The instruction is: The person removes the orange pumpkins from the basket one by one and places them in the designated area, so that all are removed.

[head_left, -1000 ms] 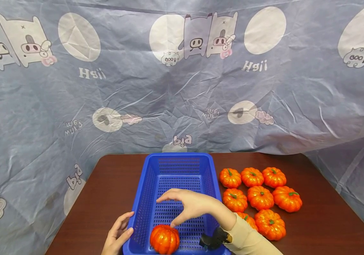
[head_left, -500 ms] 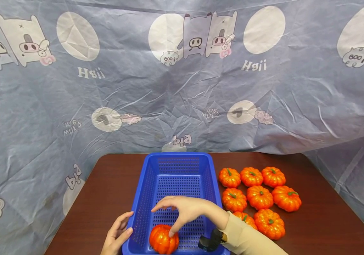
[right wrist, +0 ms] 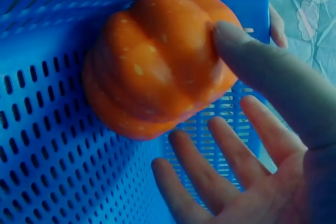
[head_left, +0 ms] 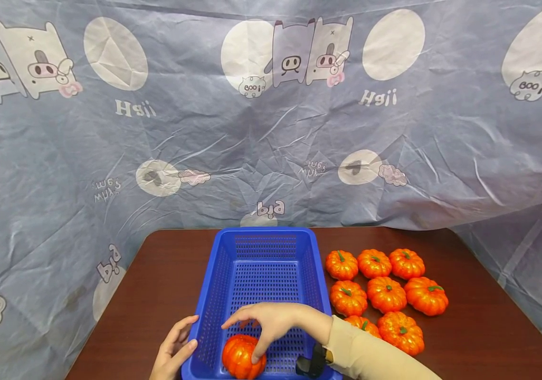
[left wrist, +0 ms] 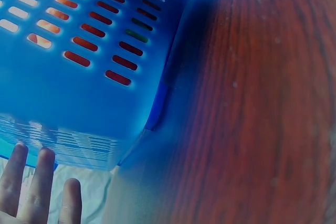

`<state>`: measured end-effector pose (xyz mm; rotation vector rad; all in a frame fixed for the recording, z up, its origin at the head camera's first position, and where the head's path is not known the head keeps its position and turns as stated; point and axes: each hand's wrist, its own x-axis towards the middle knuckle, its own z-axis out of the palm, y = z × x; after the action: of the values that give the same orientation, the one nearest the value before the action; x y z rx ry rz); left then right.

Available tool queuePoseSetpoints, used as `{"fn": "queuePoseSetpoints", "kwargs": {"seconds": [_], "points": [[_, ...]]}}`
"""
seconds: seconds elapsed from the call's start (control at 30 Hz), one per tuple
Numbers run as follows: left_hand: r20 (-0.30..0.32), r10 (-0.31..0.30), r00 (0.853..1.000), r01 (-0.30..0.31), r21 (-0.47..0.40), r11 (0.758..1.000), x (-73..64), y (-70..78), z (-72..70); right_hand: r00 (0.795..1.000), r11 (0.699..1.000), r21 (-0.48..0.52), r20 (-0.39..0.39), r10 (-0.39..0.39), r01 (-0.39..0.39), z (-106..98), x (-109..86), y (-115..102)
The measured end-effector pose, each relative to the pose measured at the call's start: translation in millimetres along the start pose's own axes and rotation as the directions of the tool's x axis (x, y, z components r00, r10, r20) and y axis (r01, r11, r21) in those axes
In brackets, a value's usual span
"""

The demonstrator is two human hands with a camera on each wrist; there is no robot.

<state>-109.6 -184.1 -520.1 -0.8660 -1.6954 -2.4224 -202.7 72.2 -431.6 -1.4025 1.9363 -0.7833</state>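
Note:
An orange pumpkin (head_left: 239, 357) sits at the near end of a blue plastic basket (head_left: 257, 274) with slotted walls and floor. My right hand (head_left: 275, 321) is over it inside the basket. In the right wrist view the thumb (right wrist: 252, 45) rests against the pumpkin (right wrist: 157, 59), while the other fingers are spread and apart from it. My left hand (head_left: 172, 351) touches the left rim of the basket with its fingertips and thumb. The left wrist view shows straight fingers (left wrist: 37, 192) beside the basket's outer wall (left wrist: 68, 93).
Several orange pumpkins (head_left: 387, 294) with green stems stand in rows right of the basket, some partly hidden by the right sleeve (head_left: 370, 348). The dark brown table (head_left: 166, 274) extends on both sides. A printed grey-blue cloth (head_left: 233, 137) hangs behind.
My right hand has come down and slightly left toward the near pumpkin, its thumb sliding lower along the pumpkin's side. The left hand, basket and pumpkins keep their places.

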Motion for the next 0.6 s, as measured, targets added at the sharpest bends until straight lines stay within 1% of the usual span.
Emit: {"fn": "queuePoseSetpoints", "kwargs": {"seconds": [0.07,0.17,0.4,0.6], "points": [[0.003,0.003,1.000,-0.003,-0.006,1.000,-0.1,-0.3,-0.3,1.000,0.999,0.032,0.029,0.004,-0.005,0.8,0.4,0.6],[0.009,0.010,1.000,-0.010,-0.010,1.000,-0.2,-0.9,-0.4,0.998,0.999,0.047,0.062,0.016,-0.019,1.4,0.3,0.6],[0.011,0.017,1.000,-0.017,-0.012,1.000,0.1,-0.7,-0.2,0.997,0.997,-0.060,0.063,0.041,-0.038,2.7,-0.5,-0.7],[0.007,0.015,1.000,-0.015,-0.015,1.000,0.1,-0.6,0.4,0.998,0.997,-0.075,0.061,0.034,-0.029,3.1,-1.3,-1.1]]}}
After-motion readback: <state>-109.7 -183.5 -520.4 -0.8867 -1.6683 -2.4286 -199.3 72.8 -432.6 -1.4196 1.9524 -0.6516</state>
